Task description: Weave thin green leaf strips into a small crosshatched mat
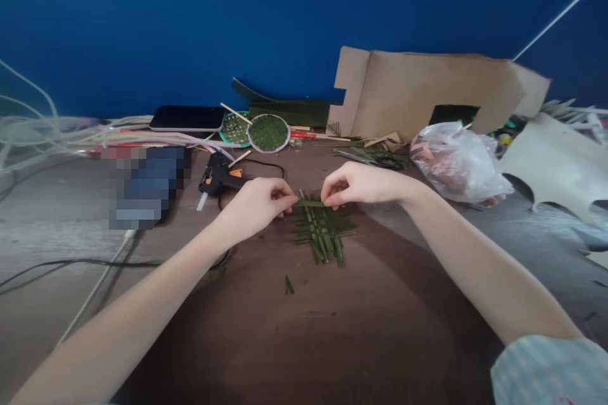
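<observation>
A small mat of woven green leaf strips (323, 233) lies on the brown table (304, 329). My left hand (259, 204) and my right hand (354, 185) pinch the two ends of one green strip (310, 202) that crosses the far edge of the mat. Both hands have their fingers closed on that strip. A loose scrap of green leaf (289, 285) lies nearer to me on the table.
A black glue gun (219, 177) with its cord lies just left of my hands. Behind are two round green woven discs (268, 133), a dark phone (187, 118), scissors (365, 158), a plastic bag (456, 161), cut cardboard (427, 92) and white cables (47, 133).
</observation>
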`<state>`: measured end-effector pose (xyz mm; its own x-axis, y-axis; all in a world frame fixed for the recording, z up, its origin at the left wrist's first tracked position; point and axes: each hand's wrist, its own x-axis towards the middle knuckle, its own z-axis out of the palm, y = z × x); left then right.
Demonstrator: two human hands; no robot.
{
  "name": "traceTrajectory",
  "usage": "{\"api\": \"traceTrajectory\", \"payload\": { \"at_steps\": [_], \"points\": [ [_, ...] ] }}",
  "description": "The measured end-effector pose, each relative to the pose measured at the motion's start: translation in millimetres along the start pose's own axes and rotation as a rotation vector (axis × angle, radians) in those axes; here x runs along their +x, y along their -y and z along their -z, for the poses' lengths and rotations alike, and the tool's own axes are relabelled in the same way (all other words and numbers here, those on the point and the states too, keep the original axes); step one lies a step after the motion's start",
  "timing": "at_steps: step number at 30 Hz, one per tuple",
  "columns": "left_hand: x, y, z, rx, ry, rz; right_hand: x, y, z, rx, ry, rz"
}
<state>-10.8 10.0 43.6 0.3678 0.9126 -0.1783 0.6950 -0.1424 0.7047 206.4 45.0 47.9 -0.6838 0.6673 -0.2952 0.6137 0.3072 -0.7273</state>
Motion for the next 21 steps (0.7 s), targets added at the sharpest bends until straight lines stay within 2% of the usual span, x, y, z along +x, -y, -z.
{"api": "traceTrajectory", "payload": {
  "at_steps": [5, 9, 12, 14, 16, 18, 21],
  "points": [
    [-1, -1, -1, 0.228, -0.195, -0.071, -1, -4, 2, -0.041, 0.013, -0.051],
    [-4, -2, -2, 0.397, -0.286, -0.204, -2, -10, 5, -0.045, 0.011, -0.089],
    [-8, -3, -6, 0.448, -0.185, -0.37, -4, -14, 10, -0.043, -0.054, -0.121],
    [-10, -4, -11, 0.435, 0.026, -0.501, -5, -15, 12, -0.035, -0.083, -0.134],
    [-11, -4, -15, 0.422, 0.126, -0.567, -6, -15, 13, -0.025, -0.086, -0.143],
    [-10, -2, -18, 0.436, 0.126, -0.563, -6, -13, 14, -0.021, -0.083, -0.148],
    [-8, 0, -18, 0.464, 0.018, -0.447, -6, -11, 13, -0.019, -0.082, -0.159]
  ]
}}
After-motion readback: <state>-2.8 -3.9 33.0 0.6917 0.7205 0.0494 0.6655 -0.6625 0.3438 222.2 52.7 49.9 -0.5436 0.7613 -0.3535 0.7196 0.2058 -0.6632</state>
